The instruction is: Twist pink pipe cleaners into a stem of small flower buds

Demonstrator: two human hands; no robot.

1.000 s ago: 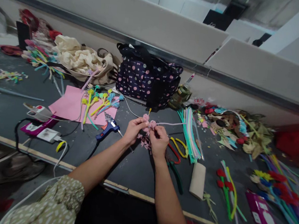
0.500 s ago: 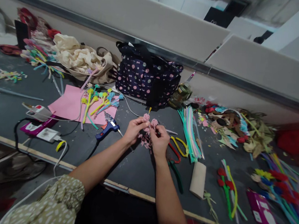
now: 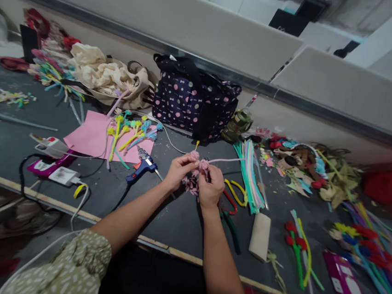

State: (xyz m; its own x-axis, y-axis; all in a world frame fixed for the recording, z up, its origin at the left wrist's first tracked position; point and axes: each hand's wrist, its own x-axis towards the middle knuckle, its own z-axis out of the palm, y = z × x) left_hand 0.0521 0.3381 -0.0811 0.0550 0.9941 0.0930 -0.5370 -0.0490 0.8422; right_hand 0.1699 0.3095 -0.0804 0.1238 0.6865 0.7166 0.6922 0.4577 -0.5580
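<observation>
My left hand (image 3: pixel 180 169) is closed, its thumb and finger pinching a fuzzy pink pipe-cleaner flower (image 3: pixel 193 156). Beside it my right hand (image 3: pixel 212 186) pinches a second pink piece (image 3: pixel 204 165), also of fuzzy pipe cleaner. From there a pale pink pipe cleaner (image 3: pixel 227 159) stretches right towards a bundle of green and white pipe cleaners (image 3: pixel 251 175). Whether the two pink pieces are joined I cannot tell. Small pink pieces (image 3: pixel 191 185) lie on the table below my fingers. A blue glue gun (image 3: pixel 142 168) rests left of my left hand.
Yellow-handled pliers (image 3: pixel 236 192) and red-and-green-handled pliers (image 3: pixel 232 224) lie right of my right hand. Pink paper (image 3: pixel 91 132) carries several pipe-cleaner flowers. A dark patterned bag (image 3: pixel 180 99) stands against the partition, beside a green bottle (image 3: pixel 238 123). A beige block (image 3: pixel 260 236) sits near the front edge.
Both hands have shifted slightly right and down with the pink pieces. The pale pink pipe cleaner now points higher, reaching the bundle's top.
</observation>
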